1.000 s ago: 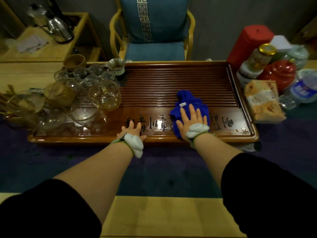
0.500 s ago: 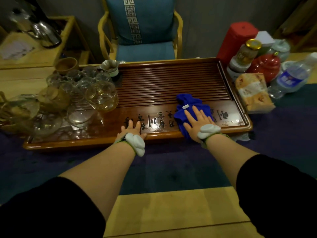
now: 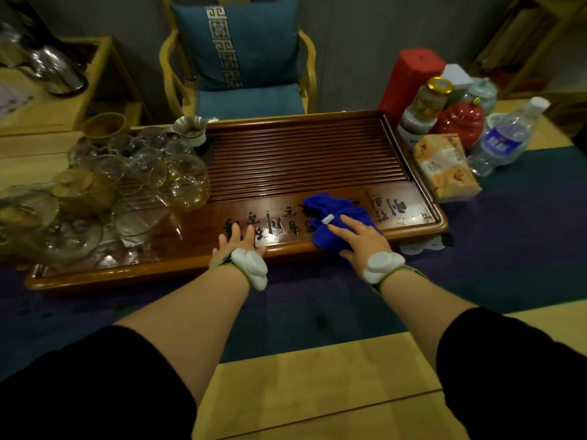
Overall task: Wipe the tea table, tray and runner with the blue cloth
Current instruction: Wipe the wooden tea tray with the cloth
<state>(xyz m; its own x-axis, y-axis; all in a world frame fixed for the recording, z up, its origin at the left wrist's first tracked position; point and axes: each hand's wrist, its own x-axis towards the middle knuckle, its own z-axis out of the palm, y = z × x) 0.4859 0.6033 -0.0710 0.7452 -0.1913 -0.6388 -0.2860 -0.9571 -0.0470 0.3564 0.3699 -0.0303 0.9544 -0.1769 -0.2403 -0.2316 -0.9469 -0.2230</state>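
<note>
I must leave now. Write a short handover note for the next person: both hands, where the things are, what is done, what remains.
Right hand: fingers straight, pressing the blue cloth flat on the tray, on the smooth front strip with carved characters.
Left hand: flat on the tray's front edge, holding nothing.
Glassware crowds the tray's left part.
Done: cannot tell which parts are already wiped.
Left: probably the slatted area, the part under the glassware, the dark runner and the table.

right hand flat on blue cloth, tray
</note>
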